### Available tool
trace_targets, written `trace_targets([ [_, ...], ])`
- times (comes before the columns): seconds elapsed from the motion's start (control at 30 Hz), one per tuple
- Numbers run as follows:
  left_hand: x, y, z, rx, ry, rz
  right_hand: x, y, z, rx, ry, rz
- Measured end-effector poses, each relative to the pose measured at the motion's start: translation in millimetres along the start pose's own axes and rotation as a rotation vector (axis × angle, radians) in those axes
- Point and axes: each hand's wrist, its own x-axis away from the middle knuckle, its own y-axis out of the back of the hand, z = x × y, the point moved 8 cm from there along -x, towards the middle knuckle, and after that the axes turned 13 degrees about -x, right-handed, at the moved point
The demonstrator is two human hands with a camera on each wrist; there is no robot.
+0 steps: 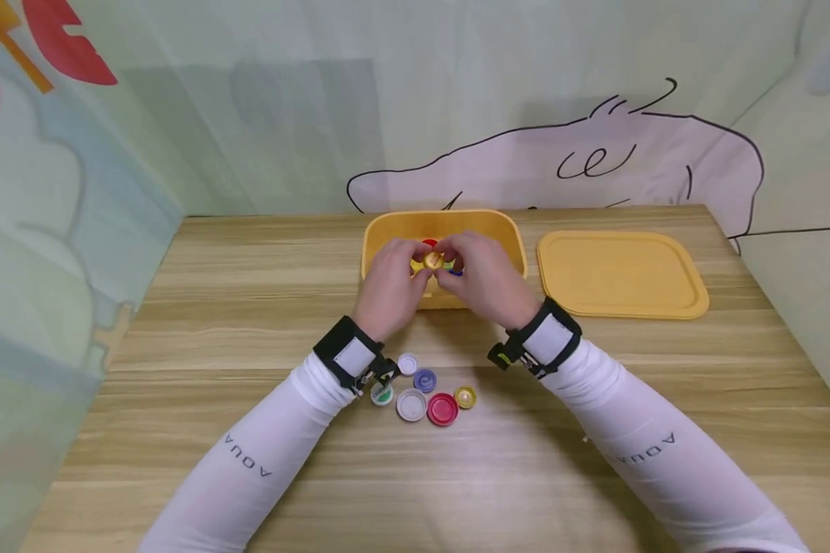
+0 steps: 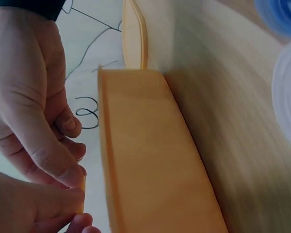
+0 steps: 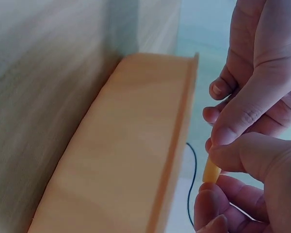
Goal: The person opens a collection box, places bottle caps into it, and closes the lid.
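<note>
Over the orange-yellow plastic box, my left hand and right hand meet fingertip to fingertip. Between them, thumbs and forefingers of both hands pinch a small yellow bottle cap, its face turned toward the head camera. Both wrist views show the cap edge-on, a thin yellow rim partly covered by fingers. It is held above the near wall of the box. Inside the box lie a red cap and other colourful pieces, mostly hidden behind my hands.
Nearer me on the wooden table lie several loose bottle caps, among them a red cap, a blue cap, a white cap and a yellow cap. The flat yellow lid rests right of the box. Printed curtains hang behind.
</note>
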Motion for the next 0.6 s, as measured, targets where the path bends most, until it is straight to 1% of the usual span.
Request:
trace_targets([
  [0.17, -7.8, -9.4, 5.0, -0.093, 0.037, 0.027, -7.2, -5.9, -11.1, 0.020, -0.054, 0.026],
  [0.3, -12.7, -16.3, 6.3, -0.144, 0.041, 0.047, -10.5, -8.8, -18.9, 0.032, -0.089, 0.038],
  [0.47, -16.0, -21.9, 6.2, -0.165, 0.030, 0.062, -11.6, -9.6, -26.4, 0.046, -0.117, 0.040],
  [0.6, -14.9, -20.7, 7.6, -0.140, 0.037, 0.053, -10.5, -9.8, -29.6, 0.042, -0.137, 0.050],
])
